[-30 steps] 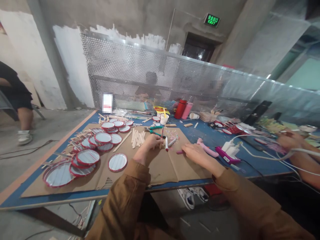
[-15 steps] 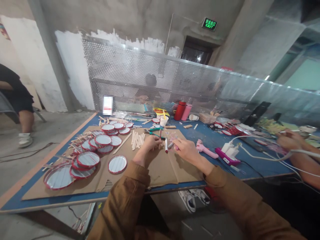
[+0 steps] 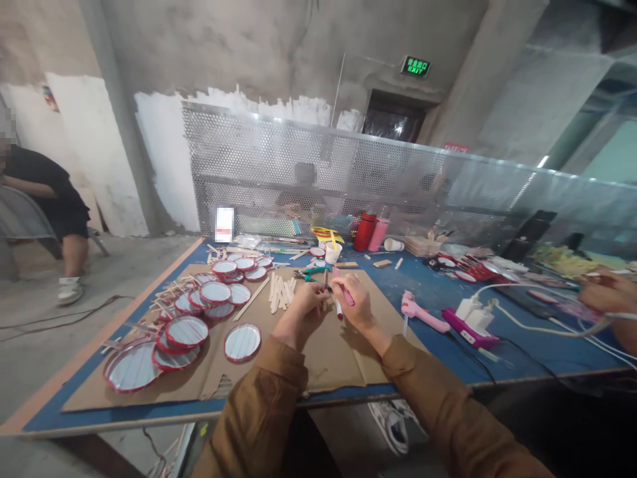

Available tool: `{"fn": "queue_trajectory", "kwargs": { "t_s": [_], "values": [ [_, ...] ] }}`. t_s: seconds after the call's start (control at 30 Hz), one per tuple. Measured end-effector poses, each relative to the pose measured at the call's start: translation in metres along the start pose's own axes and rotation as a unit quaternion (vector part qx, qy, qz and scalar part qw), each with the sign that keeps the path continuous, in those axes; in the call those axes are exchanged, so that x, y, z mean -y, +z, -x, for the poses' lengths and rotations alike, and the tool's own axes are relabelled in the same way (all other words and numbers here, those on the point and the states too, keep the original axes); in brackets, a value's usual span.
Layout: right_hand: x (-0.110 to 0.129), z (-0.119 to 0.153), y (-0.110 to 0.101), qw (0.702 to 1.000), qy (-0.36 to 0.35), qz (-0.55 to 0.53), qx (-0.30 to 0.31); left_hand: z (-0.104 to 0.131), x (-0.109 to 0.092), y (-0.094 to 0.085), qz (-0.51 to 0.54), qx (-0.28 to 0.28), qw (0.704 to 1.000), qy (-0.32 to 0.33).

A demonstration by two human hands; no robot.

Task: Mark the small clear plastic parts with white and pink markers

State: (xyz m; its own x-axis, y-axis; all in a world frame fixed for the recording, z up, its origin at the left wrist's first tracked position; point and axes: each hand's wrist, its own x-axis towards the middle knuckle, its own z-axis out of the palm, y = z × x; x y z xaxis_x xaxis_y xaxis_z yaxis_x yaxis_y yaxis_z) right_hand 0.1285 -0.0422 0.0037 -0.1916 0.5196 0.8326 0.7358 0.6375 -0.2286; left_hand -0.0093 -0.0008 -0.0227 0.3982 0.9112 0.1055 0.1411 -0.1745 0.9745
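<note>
My left hand (image 3: 307,304) is closed, fingertips pinching a small thin stick (image 3: 326,277) that stands upright. Right beside it, my right hand (image 3: 354,302) is wrapped round a pink tool (image 3: 347,296); its working end is mostly hidden, so its exact kind does not show. A white marker with a dark red end (image 3: 339,309) lies just below the hands on the cardboard sheet (image 3: 318,372). Green-handled pliers (image 3: 316,271) lie behind them. To the left is a bundle of short wooden sticks (image 3: 282,293), with a round red-rimmed disc (image 3: 242,342) nearer me.
Many red-rimmed discs (image 3: 186,331) on sticks are heaped at left. A pink glue gun (image 3: 423,315) and a purple power strip (image 3: 468,328) with white cables lie right. Behind stand a paper cup (image 3: 333,252) and red bottle (image 3: 365,231). A co-worker's hand (image 3: 604,292) is far right.
My right hand has moved left and up against my left hand, bringing the pink tool to the stick. The camera view has shifted slightly; my left hand still pinches the stick.
</note>
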Motion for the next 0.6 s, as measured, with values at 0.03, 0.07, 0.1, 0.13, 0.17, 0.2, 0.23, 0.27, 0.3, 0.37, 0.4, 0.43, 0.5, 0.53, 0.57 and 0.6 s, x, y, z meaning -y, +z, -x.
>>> {"fn": "queue_trajectory", "kwargs": {
  "t_s": [0.03,0.07,0.1,0.13,0.17,0.2,0.23,0.27,0.3,0.37,0.4,0.43,0.5,0.53,0.57,0.6],
  "values": [
    [-0.001,0.002,0.001,1.000,0.011,-0.012,-0.012,-0.001,0.001,0.000,-0.002,0.003,1.000,-0.002],
    [-0.002,0.003,0.001,0.999,0.024,-0.023,-0.022,-0.002,0.003,0.000,-0.006,0.006,1.000,-0.003],
    [-0.003,0.005,0.001,0.998,0.039,-0.034,-0.030,-0.003,0.004,-0.001,-0.008,0.007,1.000,-0.005],
    [-0.004,0.007,0.001,0.996,0.059,-0.046,-0.038,-0.004,0.005,-0.001,-0.010,0.006,1.000,-0.005],
    [-0.005,0.008,0.001,0.994,0.082,-0.058,-0.044,-0.004,0.006,-0.001,-0.009,0.004,1.000,-0.004],
    [-0.006,0.010,0.002,0.991,0.106,-0.072,-0.048,-0.004,0.006,-0.001,-0.006,0.004,1.000,-0.002],
    [-0.007,0.011,0.002,0.987,0.129,-0.086,-0.049,-0.004,0.005,-0.001,-0.001,0.005,1.000,-0.001],
    [-0.007,0.011,0.003,0.983,0.148,-0.095,-0.049,-0.003,0.005,-0.002,0.004,0.009,1.000,0.000],
    [-0.007,0.012,0.003,0.981,0.159,-0.101,-0.046,-0.003,0.003,-0.002,0.009,0.015,1.000,-0.002],
    [-0.005,0.011,0.004,0.982,0.157,-0.100,-0.035,-0.001,0.001,-0.003,0.020,0.025,0.999,-0.009],
    [-0.004,0.011,0.004,0.984,0.147,-0.096,-0.031,-0.001,0.000,-0.003,0.026,0.025,0.999,-0.012],
    [-0.003,0.011,0.004,0.986,0.135,-0.091,-0.028,0.000,0.000,-0.003,0.031,0.024,0.999,-0.014],
    [0.000,0.010,0.004,0.989,0.113,-0.088,-0.030,-0.001,0.000,-0.003,0.038,0.017,0.999,-0.008],
    [0.000,0.009,0.005,0.990,0.106,-0.089,-0.032,-0.001,0.001,-0.002,0.039,0.015,0.999,-0.002],
    [0.001,0.009,0.005,0.990,0.102,-0.091,-0.034,-0.002,0.003,-0.002,0.039,0.014,0.999,0.004],
    [0.001,0.009,0.005,0.990,0.100,-0.093,-0.035,-0.003,0.005,-0.002,0.038,0.013,0.999,0.009]
  ]
}}
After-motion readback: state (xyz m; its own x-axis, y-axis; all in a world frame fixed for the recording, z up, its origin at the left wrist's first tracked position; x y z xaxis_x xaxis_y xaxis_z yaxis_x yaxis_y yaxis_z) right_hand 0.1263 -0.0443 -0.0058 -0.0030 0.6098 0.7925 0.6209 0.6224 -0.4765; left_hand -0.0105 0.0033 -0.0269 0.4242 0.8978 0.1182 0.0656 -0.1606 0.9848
